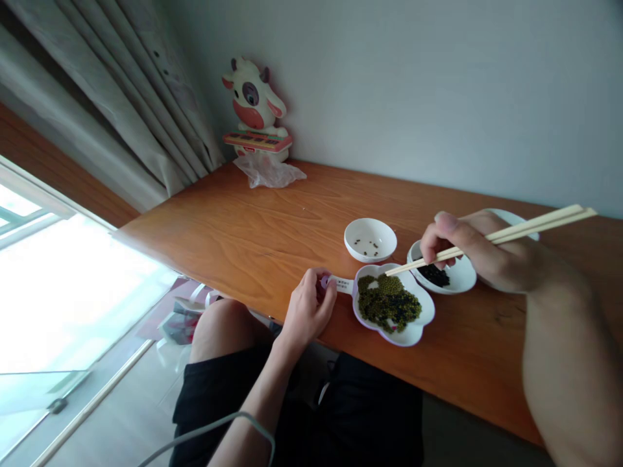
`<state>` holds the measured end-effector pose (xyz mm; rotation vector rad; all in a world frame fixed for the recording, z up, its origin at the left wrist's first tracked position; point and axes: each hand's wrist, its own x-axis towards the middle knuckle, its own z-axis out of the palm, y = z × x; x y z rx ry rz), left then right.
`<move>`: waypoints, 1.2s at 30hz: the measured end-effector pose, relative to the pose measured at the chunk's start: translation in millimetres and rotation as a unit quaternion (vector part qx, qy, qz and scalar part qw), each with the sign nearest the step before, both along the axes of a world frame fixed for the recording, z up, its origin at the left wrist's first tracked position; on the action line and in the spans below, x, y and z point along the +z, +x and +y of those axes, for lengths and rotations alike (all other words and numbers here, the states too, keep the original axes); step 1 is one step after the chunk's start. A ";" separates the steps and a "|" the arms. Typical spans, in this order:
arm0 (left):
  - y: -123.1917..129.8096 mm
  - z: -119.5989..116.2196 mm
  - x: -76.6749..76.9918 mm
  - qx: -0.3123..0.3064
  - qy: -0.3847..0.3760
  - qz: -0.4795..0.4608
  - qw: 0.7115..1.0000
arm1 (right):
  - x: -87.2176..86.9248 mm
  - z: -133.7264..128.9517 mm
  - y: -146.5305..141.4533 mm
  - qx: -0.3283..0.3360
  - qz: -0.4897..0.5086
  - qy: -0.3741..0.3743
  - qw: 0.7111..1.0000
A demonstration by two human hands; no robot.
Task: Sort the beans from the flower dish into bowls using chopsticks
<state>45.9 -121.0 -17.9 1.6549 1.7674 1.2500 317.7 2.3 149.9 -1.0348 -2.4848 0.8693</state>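
Dish (426, 310), white, lobed and edged in lilac, is placed near the front edge of a wooden table (292, 217). Its floor is largely covered by small green grains (379, 298), among which dark grains (389, 316) are mixed; white patches are left bare between them. The short handle (343, 285), pointed toward the left of the view and marked with small print, is gripped at its lilac end by the closed fingers of the left hand (310, 305).

A pair of pale chopsticks (530, 227) is held in the right hand (487, 250), with the fingers closed around the shafts. Their tips are directed at the upper part of the green grains; whether contact is made cannot be told.

Just behind the dish, a round white bowl (370, 228) is seen with a few scattered dark bits (366, 247) inside. Beside the dish, a second white bowl (462, 279), in which black grains (433, 275) are gathered, is partly hidden by the right hand. Farther back, a third white vessel (516, 219) is mostly covered by the same hand.

At the far left corner of the table, a cow-shaped toy (253, 97) with a keyboard is stood upright near the wall (413, 97), fronted by crumpled clear plastic (270, 172). A pale curtain (121, 91) is hung at the left.
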 end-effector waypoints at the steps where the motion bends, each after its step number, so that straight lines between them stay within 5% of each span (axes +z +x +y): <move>1: -0.3 -0.3 0.5 -0.001 -0.001 0.000 1.000 | 2.7 -0.8 -0.7 -0.003 0.002 0.007 1.000; 11: 1.9 -1.3 1.5 0.005 0.008 -0.006 1.000 | 18.0 -7.4 -29.3 -0.029 0.020 0.025 0.999; 20: 0.4 0.1 -3.4 -0.004 0.020 -0.001 1.000 | 11.5 -15.6 -43.2 -0.080 -0.088 0.028 0.992; 25: -1.0 1.0 -4.5 -0.007 0.015 0.000 1.000 | 15.7 -28.8 -55.3 -0.027 -0.166 0.055 0.984; 36: -1.5 -1.0 -3.7 -0.009 0.005 -0.003 1.000 | 7.4 -24.1 -55.4 0.017 -0.119 0.018 0.993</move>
